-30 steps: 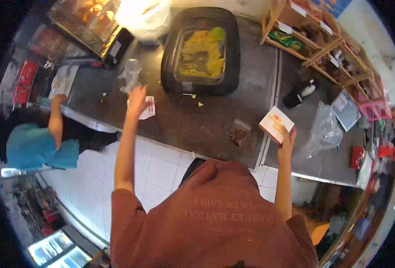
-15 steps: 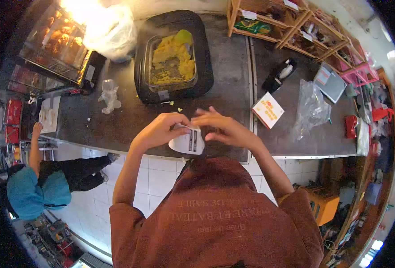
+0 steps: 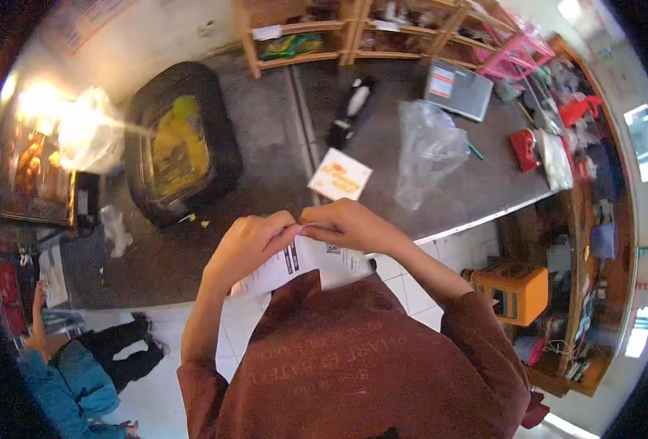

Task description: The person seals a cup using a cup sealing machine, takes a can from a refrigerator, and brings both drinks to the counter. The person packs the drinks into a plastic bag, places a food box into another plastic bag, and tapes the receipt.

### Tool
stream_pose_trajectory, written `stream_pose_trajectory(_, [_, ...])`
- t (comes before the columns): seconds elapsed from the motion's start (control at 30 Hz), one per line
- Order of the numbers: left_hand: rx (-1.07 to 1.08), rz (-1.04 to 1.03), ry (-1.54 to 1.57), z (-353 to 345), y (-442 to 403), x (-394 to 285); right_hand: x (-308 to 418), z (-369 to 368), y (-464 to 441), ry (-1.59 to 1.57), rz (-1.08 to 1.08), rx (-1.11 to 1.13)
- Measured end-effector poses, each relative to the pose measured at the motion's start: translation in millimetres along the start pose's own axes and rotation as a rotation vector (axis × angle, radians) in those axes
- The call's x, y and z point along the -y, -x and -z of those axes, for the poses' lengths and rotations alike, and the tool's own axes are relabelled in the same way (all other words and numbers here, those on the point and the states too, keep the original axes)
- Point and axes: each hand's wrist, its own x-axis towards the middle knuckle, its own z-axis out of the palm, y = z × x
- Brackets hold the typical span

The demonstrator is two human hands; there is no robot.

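Observation:
Between my two hands is a white printed sheet of paper, with a QR code and dark text bars on it (image 3: 311, 257). My left hand (image 3: 254, 243) pinches its upper edge near the middle. Close beside it, my right hand (image 3: 349, 224) grips the same edge, fingertips almost touching the left ones. The sheet hangs open below my fingers, in front of my brown shirt, at the table's front edge. Just beyond my hands lies a square white card with orange lettering (image 3: 340, 174).
On the dark table (image 3: 262, 110) are a black tub (image 3: 225, 132) around a dish of yellow food (image 3: 181, 146), a black pouch (image 3: 351, 112), a clear plastic bag (image 3: 426, 150) and a grey scale (image 3: 459, 89). Wooden shelves (image 3: 302, 28) stand behind. Another person (image 3: 82, 384) is at the left.
The white paper, folded small before, is now spread wider. My right hand has closed on its edge. My view has turned right, so the tub and table appear further left.

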Motion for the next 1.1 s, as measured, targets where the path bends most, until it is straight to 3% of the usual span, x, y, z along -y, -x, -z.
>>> stream_pose_trajectory(0.13, [-0.298,-0.093,0.256,-64,-63,-40,-32,56,60,0.109,0.032,-0.272])
stream_pose_trajectory(0.2, [-0.405,0.019,0.338,-82,-96,-56,-58,99,95,0.115,0.101,-0.488])
stream_pose_trajectory(0.27, [-0.610,0.078,0.457,-104,-123,-65,-89,157,135,0.197,-0.130,-0.623])
stream_pose_trajectory(0.3, [-0.620,0.102,0.478,-114,-133,-74,-96,190,152,-0.008,-0.477,-0.615])
stream_pose_trajectory(0.33, [-0.639,0.123,0.502,-122,-144,-83,-134,213,169,-0.047,-0.372,-0.796])
stream_pose_trajectory(0.4, [-0.678,0.142,0.528,-140,-163,-100,-219,256,210,0.085,-0.468,-0.924])
stream_pose_trajectory(0.5, [-0.691,0.208,0.472,-167,-193,-137,-343,276,262,0.892,-0.661,-0.845])
stream_pose_trajectory(0.6, [-0.719,0.274,0.427,-203,-224,-153,-266,262,239,0.618,-0.246,-0.801])
stream_pose_trajectory(0.63, [-0.723,0.296,0.440,-217,-234,-157,-222,252,235,-0.003,-0.191,-0.578])
stream_pose_trajectory(0.67, [-0.721,0.312,0.454,-229,-247,-159,-196,232,237,-0.307,-0.175,-0.439])
stream_pose_trajectory(0.73, [-0.752,0.350,0.462,-249,-274,-146,-184,189,248,-0.424,-0.152,-0.294])
stream_pose_trajectory(0.8, [-0.807,0.424,0.444,-272,-290,-125,-193,171,255,-0.542,-0.452,-0.385])
stream_pose_trajectory(0.83, [-0.905,0.330,0.504,-279,-292,-131,-224,154,264,-0.605,-0.567,-0.447])
stream_pose_trajectory(0.87, [-0.816,0.160,0.291,-285,-293,-132,-252,140,271,-0.663,-0.681,-0.512])
stream_pose_trajectory(0.93, [-0.612,-0.168,-0.116,-312,-282,-130,-296,124,284,-0.295,-0.712,-0.510])
stream_pose_trajectory(0.97, [-0.259,-0.267,0.006,-334,-273,-122,-310,124,287,-0.110,-0.721,-0.497])
stream_pose_trajectory(1.07, [-0.025,-0.236,-0.259,-387,-266,-95,-323,165,283,0.040,-0.774,-0.119])
stream_pose_trajectory(1.1, [0.026,-0.185,-0.246,-381,-270,-95,-329,182,279,0.191,-0.700,-0.291])
